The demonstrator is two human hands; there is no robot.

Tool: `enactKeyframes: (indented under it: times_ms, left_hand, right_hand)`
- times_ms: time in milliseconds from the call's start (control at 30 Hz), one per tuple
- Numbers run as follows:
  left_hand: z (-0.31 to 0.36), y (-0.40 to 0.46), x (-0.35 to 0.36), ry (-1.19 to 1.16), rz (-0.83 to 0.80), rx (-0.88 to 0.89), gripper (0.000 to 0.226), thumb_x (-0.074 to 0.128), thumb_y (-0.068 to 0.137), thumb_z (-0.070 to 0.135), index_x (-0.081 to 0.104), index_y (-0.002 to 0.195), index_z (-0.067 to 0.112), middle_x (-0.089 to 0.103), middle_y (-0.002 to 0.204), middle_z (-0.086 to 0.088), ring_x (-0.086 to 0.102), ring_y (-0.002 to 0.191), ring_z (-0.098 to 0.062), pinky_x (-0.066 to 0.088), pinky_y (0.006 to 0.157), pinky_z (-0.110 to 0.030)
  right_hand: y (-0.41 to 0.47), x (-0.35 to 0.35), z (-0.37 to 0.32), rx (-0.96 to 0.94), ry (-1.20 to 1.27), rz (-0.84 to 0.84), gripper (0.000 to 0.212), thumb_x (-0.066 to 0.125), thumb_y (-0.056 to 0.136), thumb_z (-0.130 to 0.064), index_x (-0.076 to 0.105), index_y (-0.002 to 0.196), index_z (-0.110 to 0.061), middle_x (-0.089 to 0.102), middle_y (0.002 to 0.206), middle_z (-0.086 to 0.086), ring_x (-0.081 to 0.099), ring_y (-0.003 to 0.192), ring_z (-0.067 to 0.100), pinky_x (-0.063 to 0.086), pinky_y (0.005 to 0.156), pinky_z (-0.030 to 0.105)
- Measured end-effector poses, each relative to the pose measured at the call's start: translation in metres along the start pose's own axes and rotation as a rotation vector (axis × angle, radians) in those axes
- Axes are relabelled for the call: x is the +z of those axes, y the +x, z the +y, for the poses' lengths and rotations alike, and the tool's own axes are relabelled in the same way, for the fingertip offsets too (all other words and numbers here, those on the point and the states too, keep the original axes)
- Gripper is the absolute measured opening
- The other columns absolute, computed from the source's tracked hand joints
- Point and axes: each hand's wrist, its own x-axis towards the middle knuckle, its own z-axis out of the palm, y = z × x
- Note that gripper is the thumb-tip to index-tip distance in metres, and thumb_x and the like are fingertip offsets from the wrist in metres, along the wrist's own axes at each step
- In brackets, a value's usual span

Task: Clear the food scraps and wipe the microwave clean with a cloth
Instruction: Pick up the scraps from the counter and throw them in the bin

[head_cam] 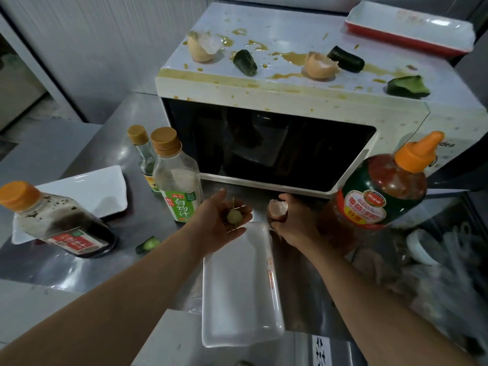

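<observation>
A white microwave [290, 91] stands on the steel counter, its top smeared with yellow-brown sauce. On that top lie two eggshell halves [200, 47] [320, 66] and three dark green cucumber ends [245, 62] [346, 58] [408, 87]. My left hand [223, 220] is palm up in front of the microwave, cradling a small cucumber slice [233, 216]. My right hand [293, 224] grips an eggshell piece [277, 208] beside it. Both hands hover over the far end of a white rectangular tray [240, 299]. No cloth is visible.
Two clear sauce bottles [178, 175] [144, 151] stand left of the microwave, and a dark soy bottle [56, 220] leans at far left over a white plate [89, 190]. A ketchup bottle [383, 191] stands right. A cucumber piece [148, 244] lies on the counter. A red-and-white dish [409, 27] sits behind.
</observation>
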Motion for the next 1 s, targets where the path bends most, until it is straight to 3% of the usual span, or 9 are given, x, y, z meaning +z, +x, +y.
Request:
enactKeyframes:
  times_ms: [200,400,533,700,867,1000]
  left_hand:
    - [0.001,0.001,-0.007,0.03,-0.021,-0.006,0.045,0.038,0.096,0.045,0.06,0.109,0.009,0.069,0.101,-0.01,0.064,0.095,-0.021,0.043,0.082,-0.037]
    - [-0.001,0.001,-0.013,0.04,-0.019,-0.008,0.046,0.038,0.096,0.047,0.059,0.111,0.009,0.068,0.104,-0.01,0.064,0.095,-0.021,0.044,0.083,-0.038]
    - [-0.003,0.002,-0.016,0.052,-0.013,-0.006,0.046,0.038,0.096,0.047,0.061,0.107,0.009,0.069,0.1,-0.009,0.064,0.093,-0.02,0.045,0.081,-0.037]
    - [-0.002,0.002,-0.02,0.054,-0.016,-0.01,0.046,0.039,0.095,0.047,0.061,0.108,0.009,0.069,0.1,-0.008,0.064,0.093,-0.019,0.046,0.076,-0.035]
    - [-0.001,-0.006,-0.019,0.05,-0.025,-0.012,0.046,0.038,0.096,0.046,0.06,0.111,0.009,0.069,0.102,-0.009,0.065,0.094,-0.02,0.047,0.073,-0.035]
    - [0.002,-0.02,-0.012,0.052,-0.041,-0.003,0.046,0.039,0.095,0.045,0.059,0.114,0.007,0.068,0.105,-0.011,0.064,0.095,-0.021,0.047,0.079,-0.036]
  right_hand:
    - [0.003,0.003,0.002,-0.049,-0.026,0.065,0.041,0.072,0.079,-0.013,0.058,0.117,-0.014,0.062,0.114,0.008,0.055,0.109,0.025,0.04,0.086,0.026]
    - [0.006,0.007,-0.003,-0.017,-0.006,0.061,0.062,0.073,0.078,-0.02,0.045,0.133,-0.019,0.054,0.13,0.006,0.047,0.124,0.026,0.041,0.095,0.033]
    - [0.008,0.009,-0.004,-0.055,-0.03,0.045,0.06,0.073,0.078,-0.024,0.048,0.132,-0.019,0.054,0.131,0.005,0.046,0.123,0.025,0.042,0.095,0.035]
    - [0.007,0.008,-0.005,-0.058,-0.029,0.074,0.048,0.072,0.078,-0.018,0.055,0.123,-0.013,0.06,0.12,0.008,0.053,0.113,0.025,0.045,0.089,0.031]
    - [-0.002,-0.001,-0.014,-0.049,0.004,0.101,0.05,0.07,0.081,-0.018,0.052,0.127,-0.014,0.058,0.124,0.008,0.053,0.115,0.025,0.039,0.079,0.015]
    - [-0.014,-0.02,-0.028,-0.065,0.008,0.107,0.049,0.068,0.083,-0.018,0.05,0.128,-0.013,0.057,0.126,0.009,0.053,0.117,0.026,0.042,0.093,0.029]
